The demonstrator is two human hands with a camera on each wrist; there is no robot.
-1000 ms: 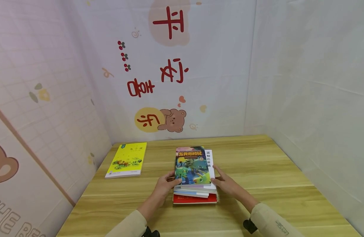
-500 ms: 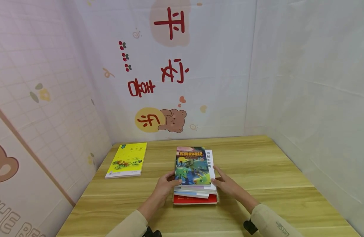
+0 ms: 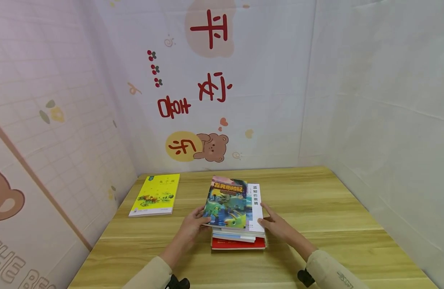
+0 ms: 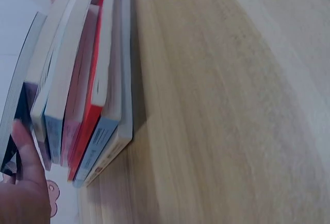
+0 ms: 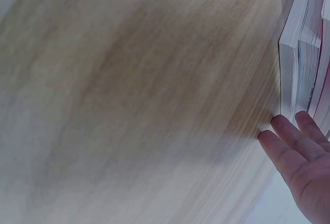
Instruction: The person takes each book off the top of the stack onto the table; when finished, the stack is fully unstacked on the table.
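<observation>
My left hand (image 3: 193, 225) pinches the lower left corner of a comic book (image 3: 227, 204) with dinosaurs on its cover, thumb on top. This book is slid left and turned slightly over a stack. Beneath it a white book (image 3: 256, 210) shows along the right, and a red book (image 3: 240, 243) sticks out lower down. In the left wrist view the comic book (image 4: 19, 90) stands apart from the other books at my thumb. My right hand (image 3: 279, 228) touches the stack's right side; in the right wrist view its fingers (image 5: 291, 136) are fairly straight.
A yellow book (image 3: 155, 195) lies flat at the table's back left. The wooden table (image 3: 315, 200) is bounded by cloth-covered walls at the back, left and right. Several more books (image 4: 100, 136) make up the stack below the red one.
The comic book has moved left and turned slightly with my left hand, so more of the white book's cover shows. My right hand has stayed at the stack's side.
</observation>
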